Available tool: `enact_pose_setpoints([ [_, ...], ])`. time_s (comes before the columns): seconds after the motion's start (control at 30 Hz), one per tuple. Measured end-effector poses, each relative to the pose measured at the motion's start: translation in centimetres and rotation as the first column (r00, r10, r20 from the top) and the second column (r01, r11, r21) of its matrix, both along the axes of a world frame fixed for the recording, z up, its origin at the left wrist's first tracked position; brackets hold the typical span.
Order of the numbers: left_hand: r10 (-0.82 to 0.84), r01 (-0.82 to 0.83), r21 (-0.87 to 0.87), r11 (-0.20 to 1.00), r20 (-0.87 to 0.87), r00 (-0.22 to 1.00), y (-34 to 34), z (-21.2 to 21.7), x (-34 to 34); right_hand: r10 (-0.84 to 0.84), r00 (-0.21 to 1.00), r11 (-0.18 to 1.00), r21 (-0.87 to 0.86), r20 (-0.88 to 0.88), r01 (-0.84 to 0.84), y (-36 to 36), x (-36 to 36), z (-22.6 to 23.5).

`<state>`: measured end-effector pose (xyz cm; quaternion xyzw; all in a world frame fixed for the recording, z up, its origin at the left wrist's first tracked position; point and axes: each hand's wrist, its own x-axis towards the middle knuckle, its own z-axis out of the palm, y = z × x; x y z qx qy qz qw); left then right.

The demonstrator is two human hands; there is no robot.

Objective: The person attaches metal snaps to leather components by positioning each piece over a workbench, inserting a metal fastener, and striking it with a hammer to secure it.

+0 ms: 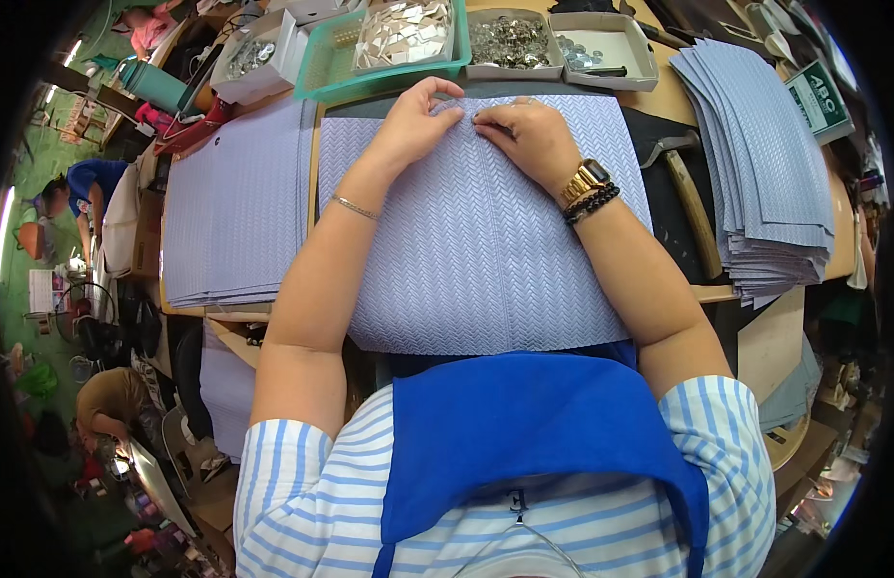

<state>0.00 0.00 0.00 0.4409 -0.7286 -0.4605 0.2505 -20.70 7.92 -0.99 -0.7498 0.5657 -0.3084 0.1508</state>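
A pale lavender sheet with an embossed woven pattern (486, 250) lies in front of me, a seam line running down its middle. At its far edge my left hand (420, 123) rests, thumb and index finger apart with nothing visible between them. Beside it, close to the seam's top, my right hand (532, 135) has thumb and index finger pinched together. A tiny dark spot shows at those fingertips, too small to name. To the right, a hammer with a wooden handle (693, 207) lies on a dark mat (664, 246).
Stacks of similar lavender sheets stand at left (237, 212) and right (755, 164). Along the back are a green basket (317, 72) with a tray of pale pieces, a box of small metal parts (510, 43) and a white box with clear discs (640, 72). Other people work at far left.
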Motion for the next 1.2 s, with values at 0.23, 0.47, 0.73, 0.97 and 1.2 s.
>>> enact_pose_setpoints([
  [0.23, -0.002, -0.001, -0.151, 0.989, -0.025, 1.000, 1.1, 0.1, -0.1, 0.051, 0.990, 0.963, -0.269, 0.128, -0.015, -0.8, -0.4, -0.8],
  [0.47, 0.015, -0.021, -0.314, 0.949, -0.023, 1.000, 2.6, -0.1, 0.2, 0.011, 0.997, 0.987, -0.159, -0.079, -0.024, -0.6, -0.8, 0.6],
  [0.73, 0.111, 0.048, -0.744, 0.666, 0.163, 0.980, 4.7, 0.8, 0.6, 0.103, 0.985, 0.902, -0.403, -0.140, -0.151, 0.3, -1.3, 2.3],
  [0.97, 0.063, 0.256, -0.826, 0.502, 0.330, 0.942, 10.8, 3.1, 1.6, 0.237, 0.876, 0.930, -0.164, -0.419, -0.330, 6.4, 0.6, 5.9],
  [1.2, 0.010, 0.112, -0.589, 0.800, 0.199, 0.980, 13.0, 2.0, 1.7, 0.321, 0.910, 0.945, 0.149, -0.264, -0.291, 5.7, 0.0, 8.3],
])
